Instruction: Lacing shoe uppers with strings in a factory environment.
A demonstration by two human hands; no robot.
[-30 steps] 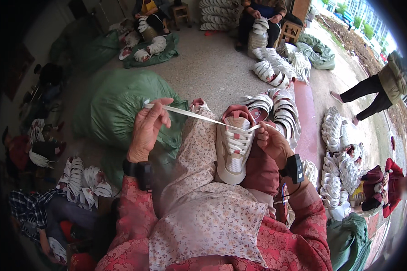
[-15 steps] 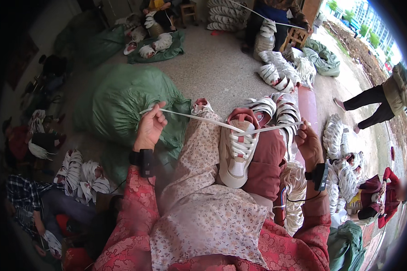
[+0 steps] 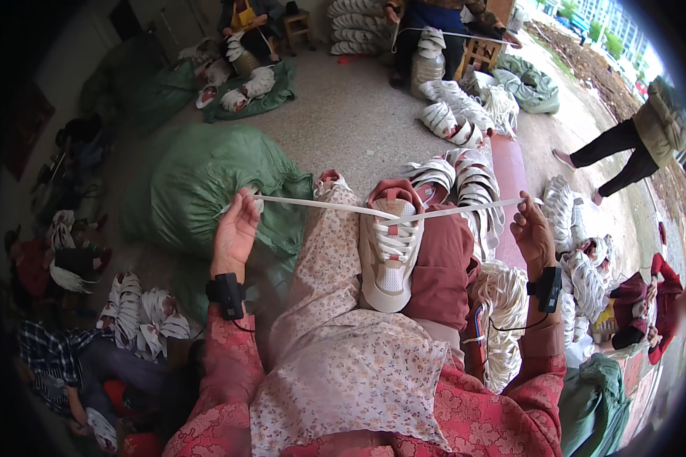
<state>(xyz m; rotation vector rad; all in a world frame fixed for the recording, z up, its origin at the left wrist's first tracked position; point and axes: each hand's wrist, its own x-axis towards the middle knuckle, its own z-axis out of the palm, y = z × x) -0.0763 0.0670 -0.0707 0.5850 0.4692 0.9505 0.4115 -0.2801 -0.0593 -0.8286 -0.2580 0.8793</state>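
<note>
A beige and white sneaker [image 3: 389,255] with a dusty-red lining rests on my lap, its toe toward me. White lace zigzags up its front, and the two ends leave the top eyelets and cross over the tongue. My left hand [image 3: 237,222] pinches one white shoelace [image 3: 312,203] end, pulled out to the left. The other end runs right into the closed fingers of my right hand [image 3: 532,228]. Both lengths look nearly straight. Beneath the shoe lie a floral apron [image 3: 343,354] and my dusty-red trouser leg [image 3: 443,263].
A big green sack [image 3: 206,179] bulges beyond my left hand. White shoe uppers [image 3: 476,198] are stacked past my knee, and a bundle of white laces [image 3: 503,320] hangs beside my right thigh. Several people sit working around; one person [image 3: 640,137] stands outside at right.
Both hands have drawn farther apart, the left outward and slightly down, the right outward. The lace ends stretch longer and straighter to each side. The shoe stays on my lap.
</note>
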